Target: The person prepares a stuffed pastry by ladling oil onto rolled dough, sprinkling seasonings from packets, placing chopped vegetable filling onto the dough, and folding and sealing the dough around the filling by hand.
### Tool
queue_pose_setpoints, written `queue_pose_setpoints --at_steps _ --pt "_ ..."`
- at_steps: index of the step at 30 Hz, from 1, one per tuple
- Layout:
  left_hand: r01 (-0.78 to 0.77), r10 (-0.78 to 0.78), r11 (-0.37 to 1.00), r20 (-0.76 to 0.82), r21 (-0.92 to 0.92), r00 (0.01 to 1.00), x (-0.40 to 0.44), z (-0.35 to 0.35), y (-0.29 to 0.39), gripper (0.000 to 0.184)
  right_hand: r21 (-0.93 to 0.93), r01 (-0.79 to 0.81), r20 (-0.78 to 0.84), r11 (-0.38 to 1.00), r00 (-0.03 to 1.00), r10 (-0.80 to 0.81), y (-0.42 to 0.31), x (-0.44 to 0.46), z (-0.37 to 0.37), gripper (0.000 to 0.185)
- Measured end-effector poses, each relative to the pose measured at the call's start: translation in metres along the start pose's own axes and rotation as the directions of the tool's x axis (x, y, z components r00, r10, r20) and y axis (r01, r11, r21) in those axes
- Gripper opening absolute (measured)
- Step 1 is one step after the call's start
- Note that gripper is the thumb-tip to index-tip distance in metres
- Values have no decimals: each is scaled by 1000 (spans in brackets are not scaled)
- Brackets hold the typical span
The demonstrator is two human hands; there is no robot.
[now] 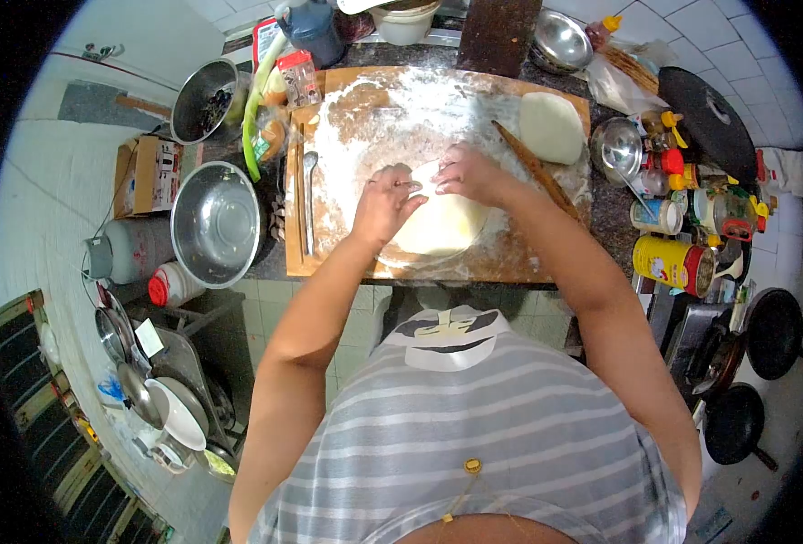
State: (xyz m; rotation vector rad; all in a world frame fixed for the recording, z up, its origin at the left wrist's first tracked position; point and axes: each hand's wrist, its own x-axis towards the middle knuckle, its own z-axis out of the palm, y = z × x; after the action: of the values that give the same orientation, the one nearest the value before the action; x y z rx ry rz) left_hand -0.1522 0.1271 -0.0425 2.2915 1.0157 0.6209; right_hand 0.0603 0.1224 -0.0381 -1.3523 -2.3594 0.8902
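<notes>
A flat, rounded sheet of dough [440, 228] lies near the front edge of a floured wooden board [537, 263]. At its far edge, my left hand [388, 201] pinches the dough with bent fingers. My right hand [470, 176] grips the same edge just beside it, fingers curled over. Between both hands a bit of the dough looks raised, and the fingertips partly hide it. A tapered wooden rolling pin [536, 170] lies slanted to the right of my right hand. Beyond it rests a second flat piece of dough [549, 128].
Chopsticks [299, 190] and a metal spoon [310, 204] lie along the board's left side. Farther left stand a large steel bowl [217, 212] and a smaller pot [204, 107]. Jars and a yellow can [666, 263] crowd the right counter, near a small metal bowl [616, 148].
</notes>
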Motion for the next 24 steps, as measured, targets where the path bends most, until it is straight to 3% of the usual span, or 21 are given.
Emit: queue_pose_setpoints --at_steps 2,5,6,8,9,10,12,15,16,17,18,19,21,22,24 --pt "-21 19 997 -26 -79 999 -1 5 0 18 -77 77 -53 994 995 -81 7 4 10 20" --pt "-127 122 992 -146 -24 982 4 10 -7 14 -217 65 -90 974 992 -86 13 17 16 20" --pt "76 -89 984 -79 -161 993 7 9 -8 14 -125 -18 -62 992 998 11 12 24 14 20" --pt "473 -457 801 134 -366 879 18 4 -12 16 56 -198 16 979 980 197 13 44 7 20" --pt "434 -451 755 91 -491 888 23 14 -31 20 64 -126 -12 990 992 127 21 56 8 19" --pt "549 -575 484 225 -681 786 33 12 -40 17 78 -169 -4 982 985 170 18 67 4 19" --pt "562 -542 535 254 -630 801 44 6 -45 20 107 -257 10 960 966 258 16 81 -6 18" --pt "504 -597 397 200 -767 777 49 13 -65 20 140 -288 -348 947 881 320 26 79 -9 21" --pt "532 -583 592 134 -605 801 49 8 -66 20 201 -457 -236 867 836 495 30 72 -24 23" --pt "526 -548 749 69 -404 834 50 1 -68 20 116 -377 -397 919 831 391 33 49 -32 25" --pt "490 -496 854 14 -176 868 53 -5 -65 21 62 -512 -355 857 791 498 37 28 -36 26" --pt "465 -469 876 3 -127 883 59 -11 -56 18 3 -633 -314 774 734 602 39 7 -35 28" --pt "226 -224 973 56 -41 973 78 -12 -42 19 87 -762 -105 641 633 767 42 -33 -20 29" --pt "96 -96 995 90 -3 991 88 -8 -36 20 178 -756 -138 629 614 777 31 -45 -8 27" --pt "-114 138 987 236 -111 962 109 17 -25 18 350 -726 -233 592 545 806 14 -57 13 24"
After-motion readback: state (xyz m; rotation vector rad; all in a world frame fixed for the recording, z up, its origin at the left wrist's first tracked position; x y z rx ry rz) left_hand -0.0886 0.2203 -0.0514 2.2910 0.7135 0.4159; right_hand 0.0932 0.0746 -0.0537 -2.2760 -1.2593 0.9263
